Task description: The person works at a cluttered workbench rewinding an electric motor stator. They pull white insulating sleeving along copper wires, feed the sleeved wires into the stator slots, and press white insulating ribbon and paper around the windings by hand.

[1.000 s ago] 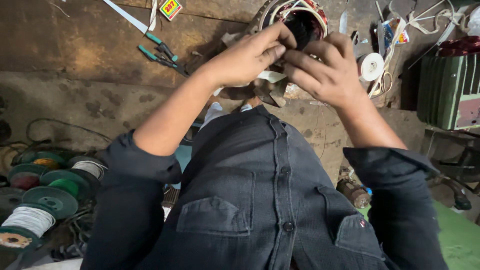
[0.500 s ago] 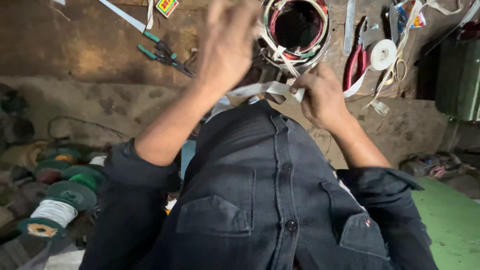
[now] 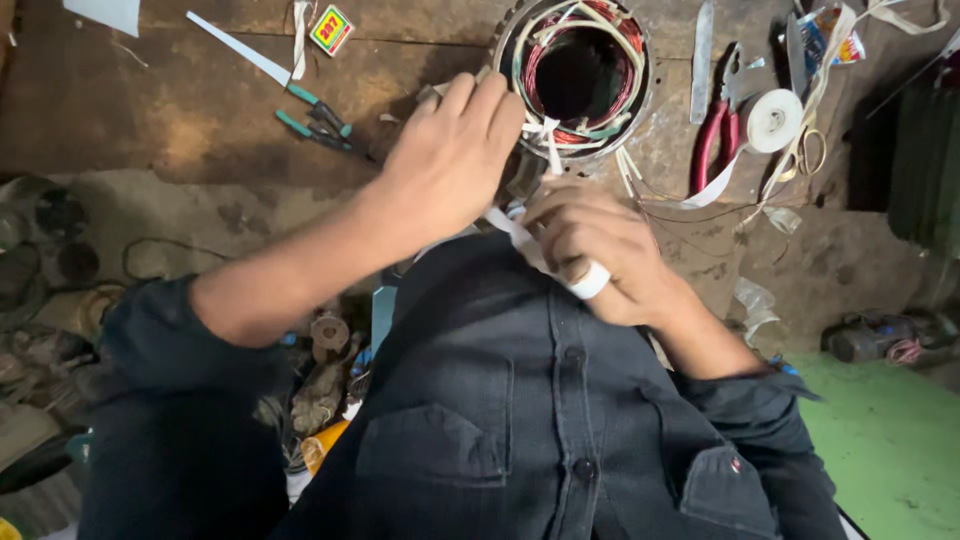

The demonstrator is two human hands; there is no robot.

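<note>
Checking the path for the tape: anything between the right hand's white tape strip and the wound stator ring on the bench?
Nothing visible. The white tape strip runs from the right hand straight up to the round metal stator ring with copper windings. The left hand rests at the ring's left edge, beside the strip, not across it.

Dim warm light falling from above, corners sinking into shadow, edges bending from wide lens, hands blurring slightly

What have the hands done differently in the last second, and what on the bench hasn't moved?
The left hand has come off the ring's opening and now rests beside the wound ring. The right hand has drawn back toward the body, pulling a white tape strip. The red pliers and tape roll stayed put.
</note>
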